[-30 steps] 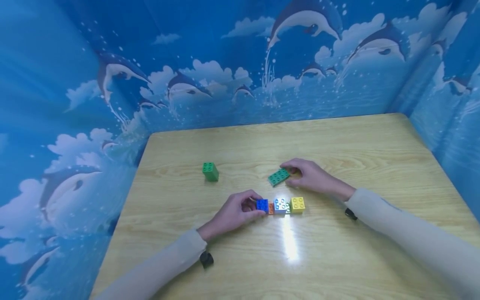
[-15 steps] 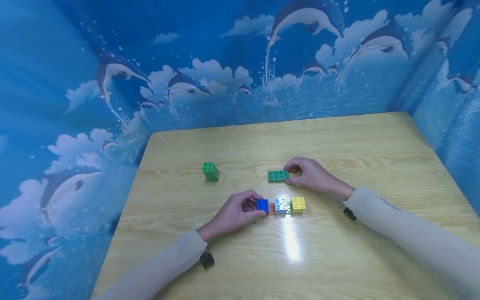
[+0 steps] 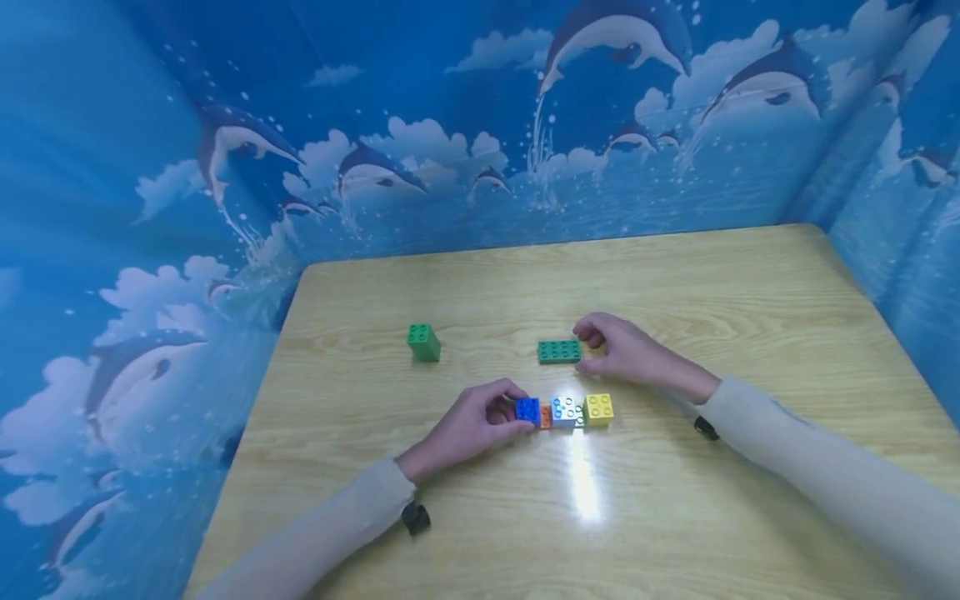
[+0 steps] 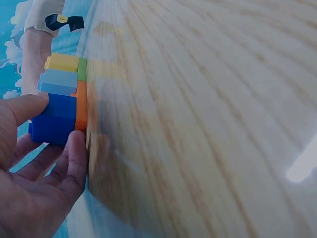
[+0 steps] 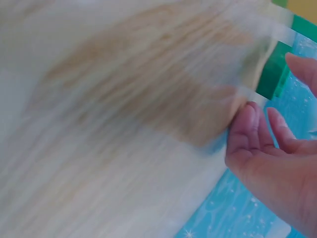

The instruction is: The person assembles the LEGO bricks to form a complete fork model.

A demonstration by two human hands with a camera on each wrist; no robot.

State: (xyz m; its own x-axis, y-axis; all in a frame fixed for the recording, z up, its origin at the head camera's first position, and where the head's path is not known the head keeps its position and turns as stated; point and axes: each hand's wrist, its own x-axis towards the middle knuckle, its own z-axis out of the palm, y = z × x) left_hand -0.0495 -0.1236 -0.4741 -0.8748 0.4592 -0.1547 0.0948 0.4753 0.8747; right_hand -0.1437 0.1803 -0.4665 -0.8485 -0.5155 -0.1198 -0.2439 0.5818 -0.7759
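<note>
**Blue block [image 3: 527, 412] pinched, flat green block [image 3: 558, 352] by an open-fingered right hand [image 3: 626, 350]**

The blue block ends a joined row on the counter [image 3: 675, 500], between the left hand's [image 3: 474, 418] thumb and fingers. Light blue block [image 3: 563, 412] and yellow block [image 3: 598, 409] follow, over orange base [image 4: 81, 106] and green base [image 4: 82, 70]. Beyond lies the flat green block; the right hand, fingers parted, grips nothing. A tall green block [image 3: 425, 343] stands farther left.

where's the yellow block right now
In the head view, the yellow block is just right of the light blue block, lower in the picture than the flat green block and the right hand.
</note>
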